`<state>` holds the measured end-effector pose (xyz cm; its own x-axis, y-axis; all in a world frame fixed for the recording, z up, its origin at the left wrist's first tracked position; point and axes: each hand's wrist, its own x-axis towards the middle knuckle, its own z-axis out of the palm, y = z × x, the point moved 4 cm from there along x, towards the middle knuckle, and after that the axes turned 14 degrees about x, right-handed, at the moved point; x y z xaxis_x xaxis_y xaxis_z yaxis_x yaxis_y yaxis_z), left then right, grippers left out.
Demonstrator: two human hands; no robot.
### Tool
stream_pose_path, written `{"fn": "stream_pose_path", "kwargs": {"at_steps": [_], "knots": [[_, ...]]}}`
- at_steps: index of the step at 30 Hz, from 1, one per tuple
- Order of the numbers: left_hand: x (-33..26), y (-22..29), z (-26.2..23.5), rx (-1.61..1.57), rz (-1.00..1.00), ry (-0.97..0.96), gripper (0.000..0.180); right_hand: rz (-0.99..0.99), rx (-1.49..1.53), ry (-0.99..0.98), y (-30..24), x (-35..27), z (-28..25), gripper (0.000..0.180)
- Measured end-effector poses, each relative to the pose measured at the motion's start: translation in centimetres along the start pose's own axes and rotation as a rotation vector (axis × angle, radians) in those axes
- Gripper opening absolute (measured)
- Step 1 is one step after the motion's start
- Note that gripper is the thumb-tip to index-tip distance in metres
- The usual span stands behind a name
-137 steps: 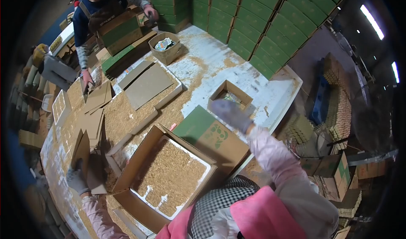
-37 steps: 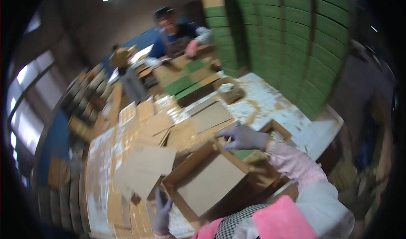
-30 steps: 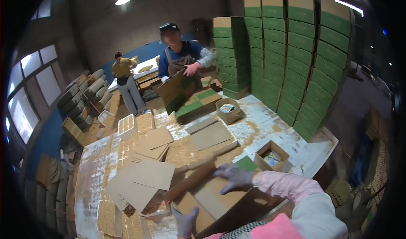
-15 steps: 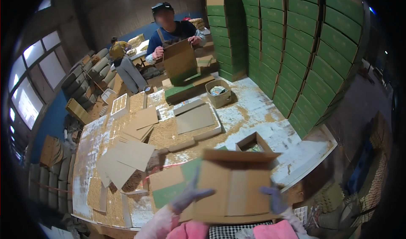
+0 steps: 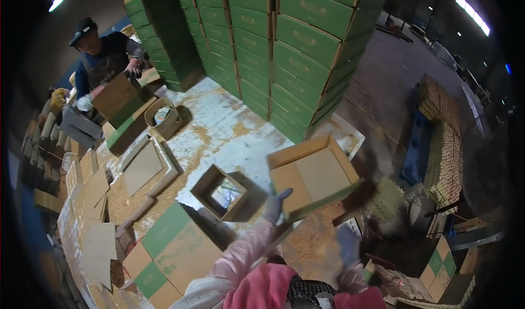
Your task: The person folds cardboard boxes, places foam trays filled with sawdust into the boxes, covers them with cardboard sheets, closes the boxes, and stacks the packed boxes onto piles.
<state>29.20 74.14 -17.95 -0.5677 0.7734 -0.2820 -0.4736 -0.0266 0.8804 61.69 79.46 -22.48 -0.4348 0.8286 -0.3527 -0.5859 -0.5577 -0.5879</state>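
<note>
In my left hand (image 5: 276, 204), which wears a grey-purple glove, is the near left rim of an open cardboard box (image 5: 284, 183). The thumb lies over the edge. The box is tilted towards me, and a paler cardboard strip or sheet (image 5: 324, 173) covers part of its bottom. My right hand (image 5: 348, 246), gloved alike, hangs below the box and apart from it; motion smears its fingers. Left of the box, a smaller open carton (image 5: 219, 193) stands on the table (image 5: 246, 139) with small printed packets (image 5: 225, 193) inside.
Flattened green-and-brown cartons (image 5: 180, 249) lie at the near left. Green boxes (image 5: 249, 41) are stacked high behind the table. Across it, a co-worker (image 5: 101, 52) handles another carton (image 5: 117, 98) beside a basket (image 5: 164, 120). Stacked egg trays (image 5: 437, 139) stand at the right.
The view has swung to the right. The box has moved right and tipped, so its inside shows. My right hand has come off it, while the left hand now grips its rim.
</note>
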Motion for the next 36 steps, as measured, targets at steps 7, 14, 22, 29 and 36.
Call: {"fn": "stream_pose_path", "kwargs": {"at_steps": [7, 14, 22, 29, 36], "knots": [[4.7, 1.9, 1.1, 0.56, -0.094, -0.209, 0.082, 0.413, -0.822, -0.339, 5.8, -7.0, 10.1, 0.033], [-11.8, 11.2, -10.3, 1.053, 0.17, -0.202, 0.063, 0.439, -1.138, -0.954, 12.1, -7.1, 25.0, 0.038], [-51.0, 6.8, -36.6, 1.807, -0.158, 0.314, 0.151, -0.15, -1.376, -1.428, 21.4, -12.7, 28.4, 0.116], [-51.4, 5.9, -33.3, 1.545, -0.049, 0.6, 0.104, -0.223, -1.384, -1.219, 17.8, -14.1, 32.0, 0.104], [-54.2, 29.0, -32.8, 0.887, -0.068, 0.558, 0.078, -0.134, -0.784, -1.327, 17.4, -22.4, 52.4, 0.052]]}}
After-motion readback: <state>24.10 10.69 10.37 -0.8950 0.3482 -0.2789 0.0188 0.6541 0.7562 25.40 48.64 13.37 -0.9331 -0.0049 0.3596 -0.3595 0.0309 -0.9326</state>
